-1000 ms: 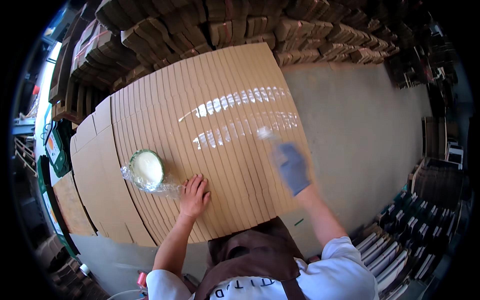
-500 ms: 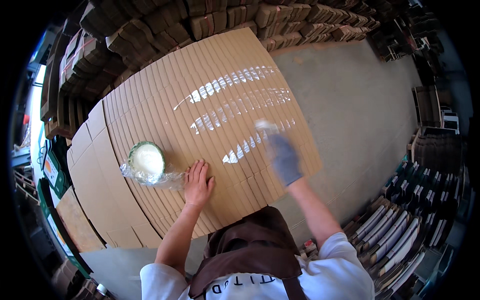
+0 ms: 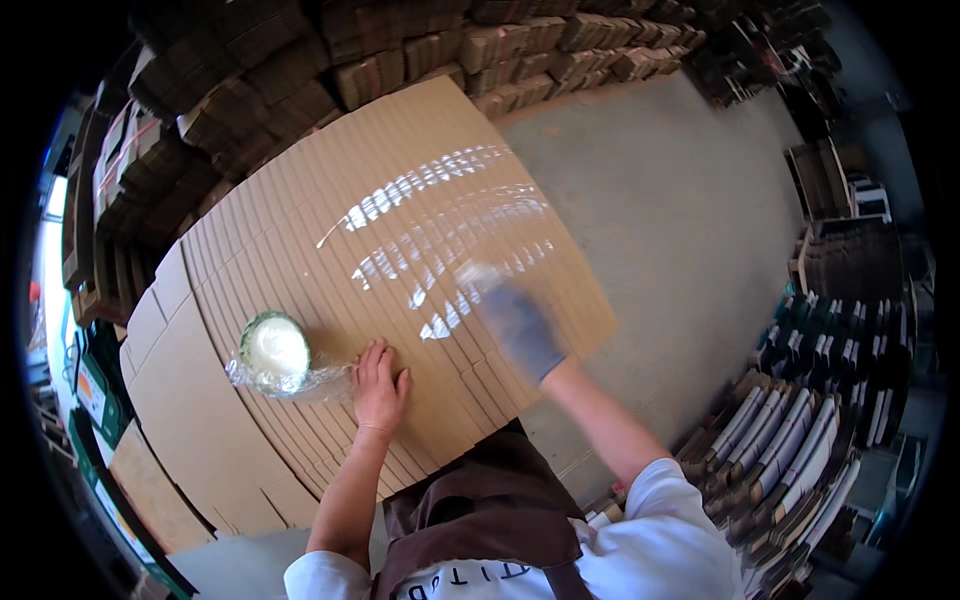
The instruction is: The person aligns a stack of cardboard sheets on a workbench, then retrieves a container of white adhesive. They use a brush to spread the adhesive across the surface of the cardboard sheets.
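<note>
Our left hand (image 3: 380, 392) is bare and laid flat, palm down, its fingers (image 3: 375, 362) stretched forward and close together, the thumb (image 3: 403, 382) off to the right. Our left forearm (image 3: 349, 488) reaches up from below, nearly straight at the wrist (image 3: 374, 430). Our right hand (image 3: 516, 325), in a grey-blue glove (image 3: 532, 345), is closed in a grip and blurred; our bare right forearm (image 3: 605, 418) slants forward and leftward.

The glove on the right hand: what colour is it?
The glove is blue-grey, seen best in the head view.
</note>
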### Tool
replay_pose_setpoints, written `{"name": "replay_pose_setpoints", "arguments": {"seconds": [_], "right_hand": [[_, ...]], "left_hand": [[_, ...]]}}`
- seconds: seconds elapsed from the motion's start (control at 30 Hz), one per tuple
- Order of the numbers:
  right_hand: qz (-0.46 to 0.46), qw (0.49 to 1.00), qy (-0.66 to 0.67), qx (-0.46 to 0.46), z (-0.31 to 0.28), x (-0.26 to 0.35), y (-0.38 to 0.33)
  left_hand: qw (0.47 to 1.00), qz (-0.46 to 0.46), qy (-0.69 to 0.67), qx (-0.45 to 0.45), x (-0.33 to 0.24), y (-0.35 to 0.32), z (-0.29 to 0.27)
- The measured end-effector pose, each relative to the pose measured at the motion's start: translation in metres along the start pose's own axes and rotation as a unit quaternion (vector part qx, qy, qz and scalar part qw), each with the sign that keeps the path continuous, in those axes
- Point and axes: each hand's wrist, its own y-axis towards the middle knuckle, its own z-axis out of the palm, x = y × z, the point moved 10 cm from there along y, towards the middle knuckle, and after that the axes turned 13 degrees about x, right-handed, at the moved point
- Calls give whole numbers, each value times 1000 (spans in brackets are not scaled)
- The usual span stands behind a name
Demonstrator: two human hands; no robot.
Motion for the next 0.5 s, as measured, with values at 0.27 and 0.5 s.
{"name": "replay_pose_setpoints", "arguments": {"seconds": [0.27,0.5], "right_hand": [[319,927,182,77,-51,-167,-33],[199,927,250,198,36,-21,-71]], "left_hand": [[999,29,17,-28,-2,1,1],[999,30,33,-28,-4,-1,-5]]}}
